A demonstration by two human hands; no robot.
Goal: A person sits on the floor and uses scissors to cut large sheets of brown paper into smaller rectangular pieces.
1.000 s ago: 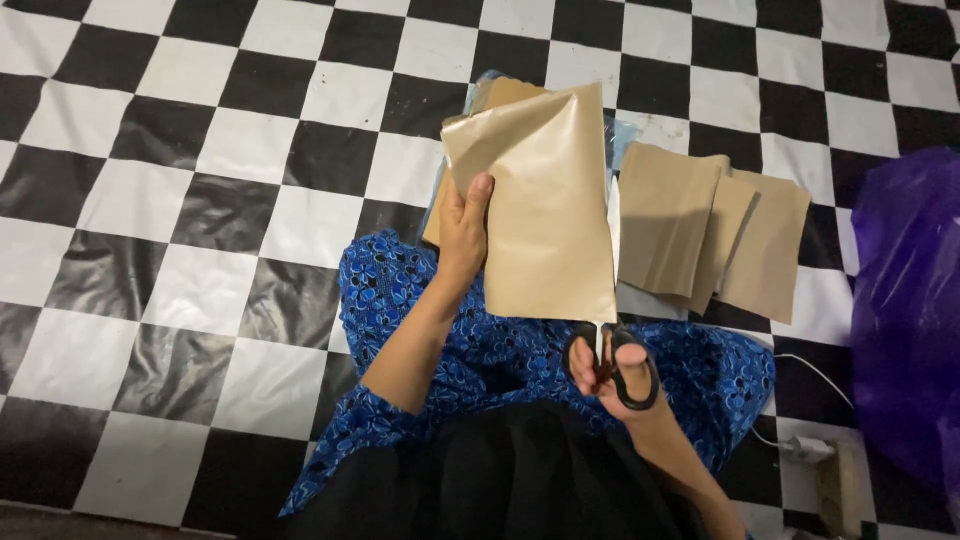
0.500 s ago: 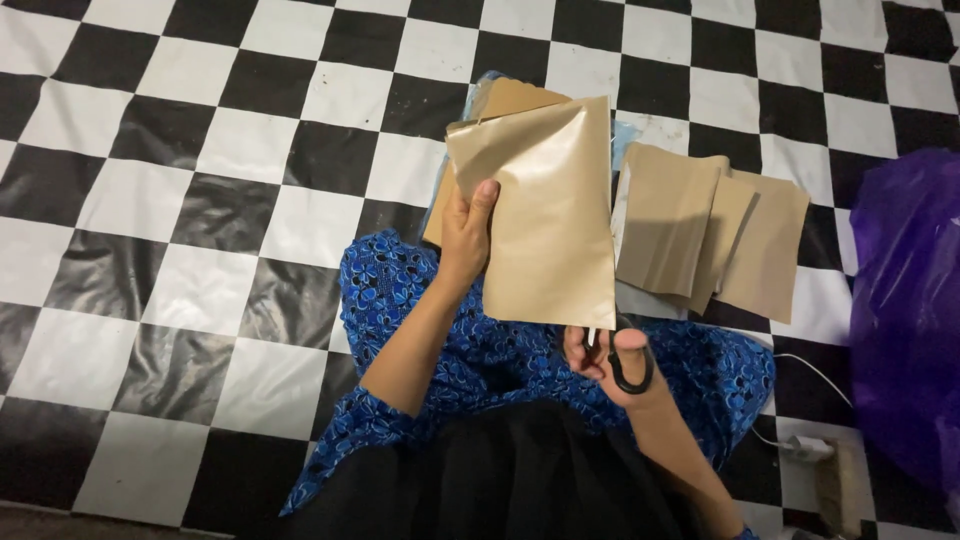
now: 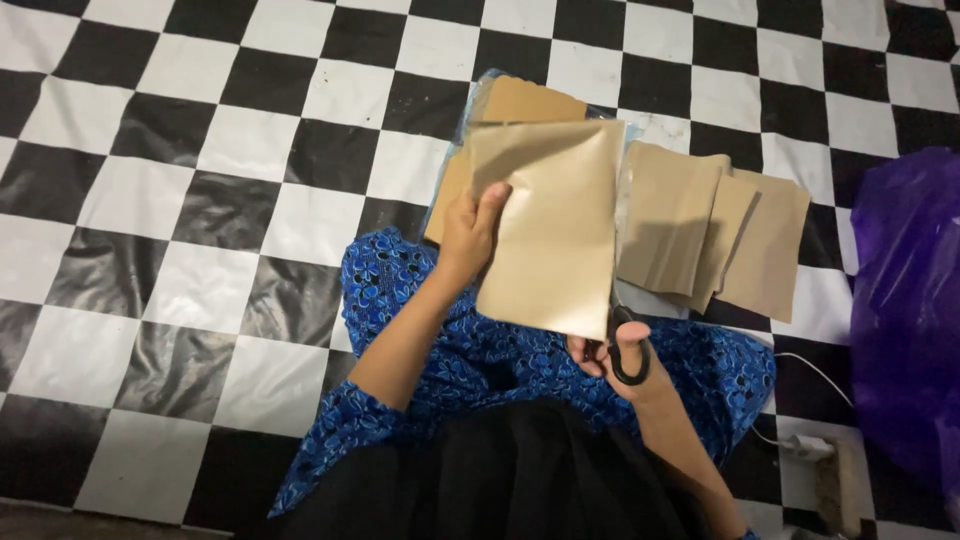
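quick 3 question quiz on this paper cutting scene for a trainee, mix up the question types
1. True or false: the left hand holds the tan rectangular paper sheet by its left edge.
2. Which tool does the right hand grip? A) black-handled scissors B) a craft knife C) a ruler
3. Fill in: the loose stack of cut tan paper pieces lies on the black-and-white ____ floor.

Key: 1 true; 2 A; 3 checkered

home floor workspace | checkered floor mat (image 3: pixel 200 200) | purple plastic bag (image 3: pixel 905 300)
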